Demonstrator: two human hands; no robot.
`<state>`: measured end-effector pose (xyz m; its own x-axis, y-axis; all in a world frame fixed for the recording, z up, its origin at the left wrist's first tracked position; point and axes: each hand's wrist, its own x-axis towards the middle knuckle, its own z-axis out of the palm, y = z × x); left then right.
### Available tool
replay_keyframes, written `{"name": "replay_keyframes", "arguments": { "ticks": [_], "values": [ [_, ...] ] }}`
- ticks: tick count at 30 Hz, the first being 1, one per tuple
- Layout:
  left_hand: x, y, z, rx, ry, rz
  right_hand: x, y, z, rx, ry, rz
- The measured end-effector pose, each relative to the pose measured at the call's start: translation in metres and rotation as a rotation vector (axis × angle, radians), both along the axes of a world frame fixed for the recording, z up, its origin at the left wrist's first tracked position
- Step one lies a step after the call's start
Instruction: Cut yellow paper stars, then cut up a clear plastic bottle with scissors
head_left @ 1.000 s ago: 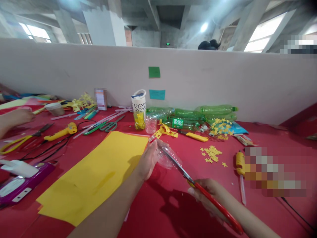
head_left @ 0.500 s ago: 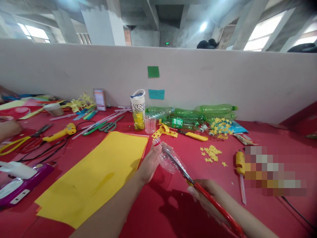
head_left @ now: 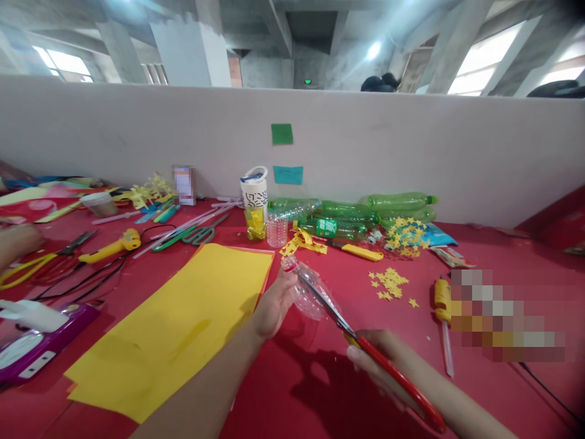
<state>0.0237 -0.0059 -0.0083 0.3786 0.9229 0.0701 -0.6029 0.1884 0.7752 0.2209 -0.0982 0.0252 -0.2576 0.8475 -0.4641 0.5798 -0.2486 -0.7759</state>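
My left hand [head_left: 275, 308] is closed around the neck of a clear plastic bottle top [head_left: 309, 303], which has a red ring at its mouth. The piece is tilted, its wider end toward the right. My right hand [head_left: 381, 366] grips red-handled scissors [head_left: 397, 379]. Their blades lie along the clear plastic and point toward the bottle's neck; whether they touch it I cannot tell. Left of my hands lies a stack of yellow sheets [head_left: 173, 323]. Small yellow stars [head_left: 392, 283] are scattered on the red table to the right.
Green bottles [head_left: 350, 210] lie along the partition beside a clear cup [head_left: 276, 231] and a white tumbler [head_left: 255, 192]. A yellow cutter [head_left: 363, 252] sits before them. Glue guns [head_left: 442, 299] and a purple power strip [head_left: 43, 344] flank the work. Another person's hand [head_left: 21, 239] is far left.
The scissors and bottle top stay in nearly the same place, with only a slight shift of my hands. The other person's hand at far left has moved slightly.
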Motion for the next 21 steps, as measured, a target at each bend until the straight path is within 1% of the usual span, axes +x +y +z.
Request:
{"name": "replay_keyframes", "arguments": {
  "ticks": [5,8,16,21],
  "values": [
    [0.0025,-0.0016,-0.0047,-0.02,-0.004,-0.045,0.0011,-0.001,0.0,-0.011,0.035,-0.005],
    [0.0042,-0.0024,-0.006,-0.023,0.0,-0.032,-0.0005,-0.001,0.0014,-0.043,0.062,-0.029],
    [0.0069,-0.0032,-0.0039,0.008,-0.02,-0.078,-0.0067,-0.001,0.0017,-0.073,0.009,-0.13],
    [0.0053,-0.0027,-0.0075,0.035,-0.014,-0.095,-0.0052,-0.0004,0.0001,0.022,-0.062,-0.104]
  ]
}}
